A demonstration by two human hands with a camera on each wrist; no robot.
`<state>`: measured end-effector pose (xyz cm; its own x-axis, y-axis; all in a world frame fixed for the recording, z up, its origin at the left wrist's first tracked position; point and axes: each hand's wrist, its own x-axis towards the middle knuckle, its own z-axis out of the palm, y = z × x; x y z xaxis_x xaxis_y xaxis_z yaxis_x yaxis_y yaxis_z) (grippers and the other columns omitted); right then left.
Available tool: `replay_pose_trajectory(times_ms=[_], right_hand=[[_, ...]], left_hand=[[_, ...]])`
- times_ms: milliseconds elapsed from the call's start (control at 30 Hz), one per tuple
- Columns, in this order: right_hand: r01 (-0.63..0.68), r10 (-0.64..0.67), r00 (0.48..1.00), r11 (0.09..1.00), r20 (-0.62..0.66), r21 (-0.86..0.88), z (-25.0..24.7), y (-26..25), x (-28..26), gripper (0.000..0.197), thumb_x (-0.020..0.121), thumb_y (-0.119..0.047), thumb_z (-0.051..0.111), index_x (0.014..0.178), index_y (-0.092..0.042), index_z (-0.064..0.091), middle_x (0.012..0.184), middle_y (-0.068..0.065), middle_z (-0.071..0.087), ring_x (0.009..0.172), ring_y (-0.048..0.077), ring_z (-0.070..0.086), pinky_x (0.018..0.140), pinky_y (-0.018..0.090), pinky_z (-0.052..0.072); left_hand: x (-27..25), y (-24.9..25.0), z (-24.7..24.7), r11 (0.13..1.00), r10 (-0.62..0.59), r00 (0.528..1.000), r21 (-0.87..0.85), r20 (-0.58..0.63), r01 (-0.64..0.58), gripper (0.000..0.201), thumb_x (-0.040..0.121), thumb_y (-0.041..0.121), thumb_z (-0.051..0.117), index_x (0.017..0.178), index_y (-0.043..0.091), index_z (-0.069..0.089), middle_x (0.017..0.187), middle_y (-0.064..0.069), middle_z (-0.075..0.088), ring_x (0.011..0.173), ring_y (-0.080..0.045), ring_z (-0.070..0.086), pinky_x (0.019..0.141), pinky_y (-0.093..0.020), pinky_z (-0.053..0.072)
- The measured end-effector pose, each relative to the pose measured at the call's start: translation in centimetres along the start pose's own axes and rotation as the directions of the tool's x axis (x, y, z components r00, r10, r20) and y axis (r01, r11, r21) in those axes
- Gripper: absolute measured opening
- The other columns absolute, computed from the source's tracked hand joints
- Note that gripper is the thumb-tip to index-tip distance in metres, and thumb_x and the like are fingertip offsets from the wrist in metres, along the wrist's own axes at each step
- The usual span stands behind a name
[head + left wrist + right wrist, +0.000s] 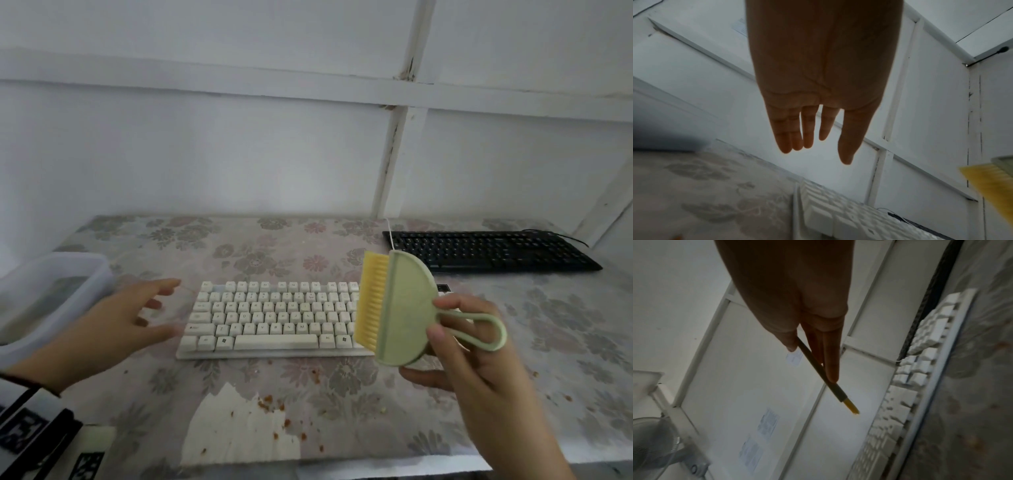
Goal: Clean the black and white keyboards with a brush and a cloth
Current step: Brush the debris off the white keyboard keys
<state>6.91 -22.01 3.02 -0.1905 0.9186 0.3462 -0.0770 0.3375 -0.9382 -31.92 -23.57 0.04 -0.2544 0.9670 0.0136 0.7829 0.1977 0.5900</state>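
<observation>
At the far left of the table, which is covered in a glossy floral-patterned sheet, sits a translucent, rounded-corner plastic container. Your left hand hovers just beside it, palm down, fingers straight and spread, holding nothing; its fingertips point toward the left edge of the white keyboard without touching it. That keyboard lies flat mid-table, a compact slab of blocky cream keycaps with faint lettering. In front of it, near the table's front edge, the cover is torn away in a ragged pale patch, and reddish-brown crumbs are scattered around the tear. To the right, your right hand grips the brush in the air above the white keyboard's right end: thumb pressed on the flat, pale green half-round plastic body, fingers behind it near the looped handle. The short, dense yellow bristles form a straight row facing left. At the back right, well apart from the rest, the black keyboard lies flat near the white panelled wall, long and low, with a thin cable trailing off its far corner.
</observation>
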Motion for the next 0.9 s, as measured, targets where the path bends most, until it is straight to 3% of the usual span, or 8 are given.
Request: replay_pose_trajectory(times_ms=[133, 233, 333, 433, 533, 667, 800, 900], right_hand=[[0.047, -0.044, 0.997, 0.998, 0.068, -0.04, 2.7, -0.7, 1.4, 0.04, 0.066, -0.068, 0.063, 0.096, -0.042, 0.055, 0.091, -0.015, 0.062, 0.081, 0.016, 0.069, 0.063, 0.036, 0.06], [0.07, -0.055, 0.993, 0.987, 0.102, -0.143, 6.0, -1.5, 2.4, 0.015, 0.086, -0.037, 0.053, 0.1, -0.037, 0.05, 0.092, -0.02, 0.062, 0.084, 0.015, 0.07, 0.067, 0.036, 0.06], [0.178, -0.119, 0.975, 0.924, 0.188, -0.339, 10.3, -1.9, 3.7, 0.023, 0.095, -0.019, 0.05, 0.101, -0.04, 0.045, 0.094, -0.015, 0.061, 0.079, 0.014, 0.068, 0.066, 0.039, 0.059], [0.32, -0.193, 0.931, 0.841, 0.31, -0.436, 15.2, -2.4, 5.0, 0.021, 0.097, -0.02, 0.049, 0.113, -0.033, 0.046, 0.096, -0.002, 0.06, 0.077, 0.02, 0.063, 0.069, 0.044, 0.056], [0.455, -0.231, 0.858, 0.757, 0.46, -0.468, 20.5, -2.6, 6.2, 0.025, 0.097, -0.013, 0.049, 0.122, -0.014, 0.048, 0.105, 0.008, 0.058, 0.074, 0.02, 0.056, 0.067, 0.026, 0.043], [0.608, -0.214, 0.743, 0.612, 0.635, -0.506, 27.6, -2.2, 7.5, 0.031, 0.095, -0.005, 0.049, 0.126, -0.006, 0.046, 0.113, 0.019, 0.057, 0.083, 0.036, 0.058, 0.067, 0.036, 0.038], [0.66, -0.176, 0.645, 0.618, 0.743, -0.427, 33.6, -1.5, 8.5, 0.028, 0.099, -0.014, 0.042, 0.126, -0.009, 0.043, 0.113, 0.012, 0.053, 0.071, 0.012, 0.04, 0.057, 0.024, 0.021], [0.672, -0.1, 0.595, 0.607, 0.797, -0.425, 37.7, -0.4, 9.2, 0.03, 0.1, -0.017, 0.038, 0.13, -0.015, 0.037, 0.124, 0.011, 0.05, 0.081, 0.019, 0.05, 0.068, 0.024, 0.04]], left_hand=[[-0.6, -0.6, -1.5, 0.995, 0.093, 0.995, -0.031, -0.021, -0.094, 0.06, 0.079, 0.018, 0.074, 0.112, 0.052, 0.038, 0.12, 0.006, 0.053, 0.106, -0.012, 0.051, 0.087, -0.028, 0.041], [-1.1, -1.6, -3.3, 0.989, 0.146, 0.989, -0.022, 0.01, -0.146, 0.051, 0.078, 0.036, 0.07, 0.111, 0.057, 0.037, 0.121, 0.014, 0.052, 0.112, -0.011, 0.051, 0.091, -0.028, 0.04], [-1.7, -3.0, -5.5, 0.983, 0.182, 0.983, -0.028, 0.017, -0.181, 0.044, 0.073, 0.067, 0.063, 0.11, 0.074, 0.039, 0.121, 0.034, 0.042, 0.115, -0.009, 0.048, 0.098, -0.034, 0.04], [-1.9, -5.4, -7.7, 0.987, 0.159, 0.987, 0.002, -0.01, -0.159, 0.053, 0.074, 0.066, 0.064, 0.108, 0.085, 0.027, 0.118, 0.048, 0.038, 0.114, -0.006, 0.047, 0.099, -0.034, 0.039], [-2.2, -7.8, -9.6, 0.989, 0.144, 0.987, 0.02, -0.07, -0.143, 0.054, 0.072, 0.055, 0.07, 0.107, 0.079, 0.036, 0.119, 0.045, 0.044, 0.109, -0.003, 0.046, 0.095, -0.032, 0.039], [-2.4, -12.2, -11.8, 0.998, 0.025, 0.997, 0.053, -0.076, -0.021, 0.062, 0.067, 0.053, 0.07, 0.122, 0.05, 0.041, 0.138, 0.001, 0.048, 0.119, -0.017, 0.044, 0.101, -0.038, 0.036], [-2.5, -16.1, -13.0, 0.996, -0.05, 0.995, 0.074, -0.084, 0.056, 0.11, 0.046, 0.075, 0.075, 0.139, 0.025, 0.042, 0.13, 0.005, 0.043, 0.12, -0.022, 0.043, 0.097, -0.042, 0.04], [-2.9, -16.7, -12.8, 0.989, -0.093, 0.996, -0.12, -0.016, 0.09, 0.1, 0.037, 0.061, 0.081, 0.126, 0.03, 0.048, 0.11, 0.013, 0.048, 0.109, -0.017, 0.05, 0.081, -0.021, 0.049]])
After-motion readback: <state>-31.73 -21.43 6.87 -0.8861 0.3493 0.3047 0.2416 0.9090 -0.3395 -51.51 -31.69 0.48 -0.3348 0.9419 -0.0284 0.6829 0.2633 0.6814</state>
